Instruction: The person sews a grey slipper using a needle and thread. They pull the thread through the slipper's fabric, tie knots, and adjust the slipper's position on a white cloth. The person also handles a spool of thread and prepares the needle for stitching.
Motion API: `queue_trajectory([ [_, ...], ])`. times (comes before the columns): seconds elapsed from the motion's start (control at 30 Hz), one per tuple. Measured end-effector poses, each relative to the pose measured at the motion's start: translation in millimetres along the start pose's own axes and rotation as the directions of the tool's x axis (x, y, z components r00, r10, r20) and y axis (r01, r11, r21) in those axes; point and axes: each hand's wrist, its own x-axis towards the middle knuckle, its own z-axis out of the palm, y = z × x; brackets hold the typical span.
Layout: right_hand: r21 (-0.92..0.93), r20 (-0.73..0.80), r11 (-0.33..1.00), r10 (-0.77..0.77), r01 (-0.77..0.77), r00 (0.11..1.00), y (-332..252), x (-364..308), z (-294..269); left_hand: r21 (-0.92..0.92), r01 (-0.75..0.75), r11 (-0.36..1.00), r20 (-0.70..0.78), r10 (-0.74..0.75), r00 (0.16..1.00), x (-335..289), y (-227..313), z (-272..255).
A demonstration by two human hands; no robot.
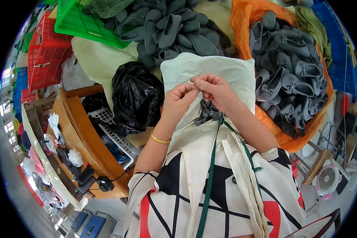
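My left hand (180, 100) and my right hand (215, 90) meet fingertip to fingertip above a pale cloth (236, 71). Both are closed in a pinch. A thin thread (171, 83) runs out leftward from the left fingers. What the right fingertips grip is too small to tell; a fine line stands up beside them. Just below the hands, in my lap, lies a small heap of dark grey fabric pieces (205, 114), partly hidden by the right wrist.
Grey shoes (170, 29) are piled ahead beside a green crate (87, 27). To the right, an orange sack (242, 20) holds many grey shoes with bows. A black plastic bag (137, 97) and a wooden drawer unit (81, 146) stand left. A small fan (328, 178) sits at right.
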Motion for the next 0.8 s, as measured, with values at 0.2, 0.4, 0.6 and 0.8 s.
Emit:
queue_trajectory([
  [0.2,-0.022,0.001,1.000,0.012,-0.012,1.000,-2,-1,2,0.014,0.007,1.000,-0.010,-0.007,1.000,0,4,3],
  [0.4,-0.014,0.021,1.000,-0.011,0.011,1.000,4,0,-2,0.085,-0.024,0.996,-0.030,0.027,0.999,1,-4,0],
  [0.6,0.046,0.029,0.999,-0.027,0.025,0.999,5,-1,-5,0.142,-0.085,0.986,-0.071,0.095,0.993,-1,-6,-1],
  [0.8,-0.059,0.034,0.990,-0.128,0.130,0.991,11,-1,-3,-0.314,-0.004,0.950,-0.104,-0.030,0.994,1,-4,15],
])
